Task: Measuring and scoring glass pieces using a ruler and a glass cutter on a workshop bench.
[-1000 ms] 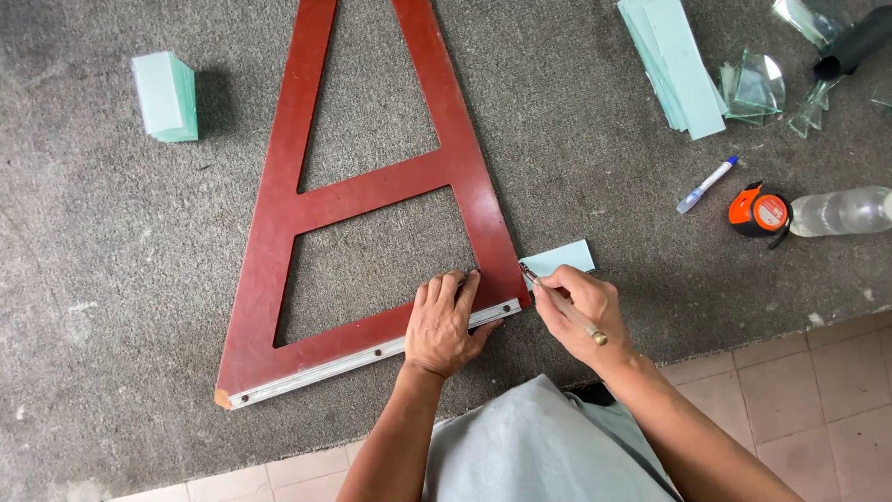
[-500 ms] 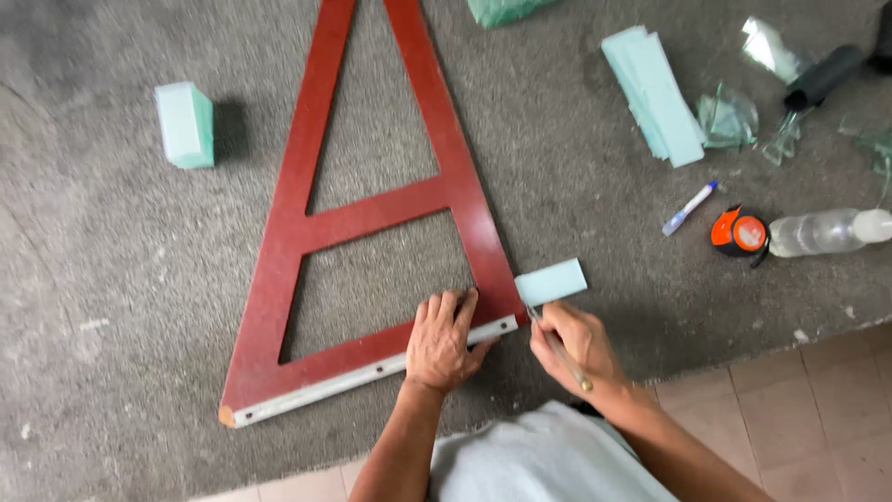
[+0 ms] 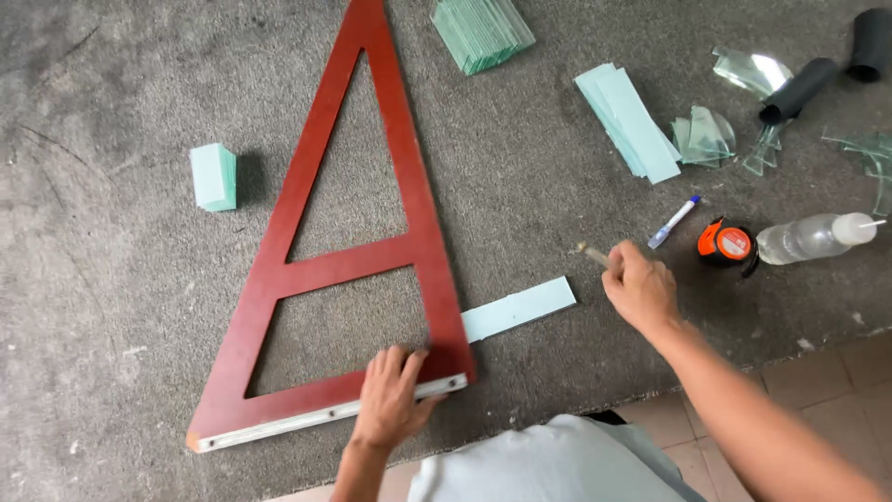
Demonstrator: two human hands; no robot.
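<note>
A large dark red wooden triangle (image 3: 372, 270), shaped like a letter A with a crossbar, lies flat on the grey carpeted floor (image 3: 111, 307). Its long axis runs near to far, apex pointing to the far edge of view and leaning slightly right; its broad base, edged with a pale metal strip (image 3: 316, 416), lies nearest the person.

The left hand (image 3: 390, 404) rests flat on the near right corner of the triangle, fingers spread over the wood and strip; its grip is wide, pressing rather than clasping. A narrow strip of pale green glass (image 3: 518, 309) sticks out to the right from under that corner, its long axis running left to right and rising slightly far.

The right hand (image 3: 639, 290) hovers right of the strip, its grip closed around a thin tool (image 3: 593, 253) whose tip points far and left.

Just right of that hand lie a blue and white marker (image 3: 675, 221), an orange tape measure (image 3: 727, 244) and a clear plastic bottle (image 3: 814, 238) on its side; what it contains cannot be told. Farther off are a stack of pale green glass strips (image 3: 627, 121), curved broken glass pieces (image 3: 706, 138), two black tubes (image 3: 799, 89) and a pile of glass sheets (image 3: 483, 33). Left of the triangle a small green block (image 3: 214, 177) stands alone.
</note>
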